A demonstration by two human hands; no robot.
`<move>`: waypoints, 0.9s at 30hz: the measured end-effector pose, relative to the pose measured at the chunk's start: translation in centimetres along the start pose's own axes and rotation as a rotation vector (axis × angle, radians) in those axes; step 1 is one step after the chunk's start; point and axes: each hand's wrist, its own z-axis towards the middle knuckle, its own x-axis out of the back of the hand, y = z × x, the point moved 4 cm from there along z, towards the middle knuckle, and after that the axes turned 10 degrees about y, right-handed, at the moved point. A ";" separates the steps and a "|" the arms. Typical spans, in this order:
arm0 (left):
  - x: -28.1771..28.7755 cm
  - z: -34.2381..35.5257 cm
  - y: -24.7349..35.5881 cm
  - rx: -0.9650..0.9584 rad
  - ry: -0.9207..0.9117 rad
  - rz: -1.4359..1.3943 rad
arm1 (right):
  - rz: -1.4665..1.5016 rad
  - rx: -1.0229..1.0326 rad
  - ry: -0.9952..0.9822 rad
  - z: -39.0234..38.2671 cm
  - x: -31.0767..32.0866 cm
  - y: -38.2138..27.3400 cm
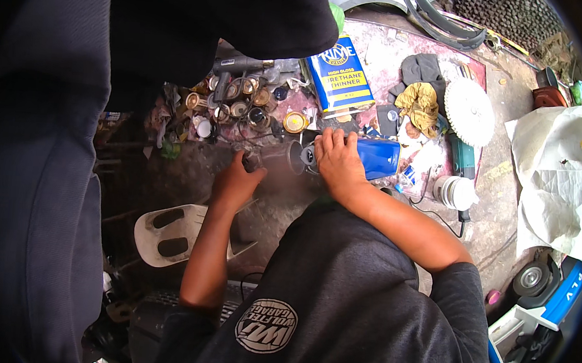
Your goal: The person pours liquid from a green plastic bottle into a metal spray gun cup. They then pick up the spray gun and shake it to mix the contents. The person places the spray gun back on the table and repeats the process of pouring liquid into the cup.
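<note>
My right hand (pixel 338 163) is wrapped over a blue rectangular metal can (pixel 379 159), which lies tipped on its side with its spout end to the left. That end meets the mouth of a clear plastic cup (pixel 283 157), also tilted. Its base end is gripped by my left hand (pixel 236 181), thumb on the near side. Whether liquid is passing between them cannot be made out. Beyond stands a larger blue and yellow can (pixel 341 77). Several small jars and lids, among them a yellow-rimmed lid (pixel 295 122), crowd the table behind the cup.
On the stained table (pixel 395 44) are a yellow cloth (pixel 420 106), a dark cloth (pixel 422 68) and a green polisher (pixel 463 156) with a white pad (pixel 469 112). A white tub (pixel 453 192) sits near its cord. A plastic chair (pixel 197 219) is at left; dark fabric (pixel 36 164) blocks the far left.
</note>
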 end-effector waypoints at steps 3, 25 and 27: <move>-0.7 0.3 -0.5 -0.011 0.015 -0.036 | 0.070 -0.030 -0.118 -0.6 0.1 1.2; -14.5 -2.7 -1.1 0.213 -0.109 -1.380 | 0.449 0.027 -0.002 -9.5 -1.1 15.3; -16.2 -4.7 -0.7 0.240 -0.061 -1.403 | 0.472 0.015 -0.041 -9.8 -1.3 15.3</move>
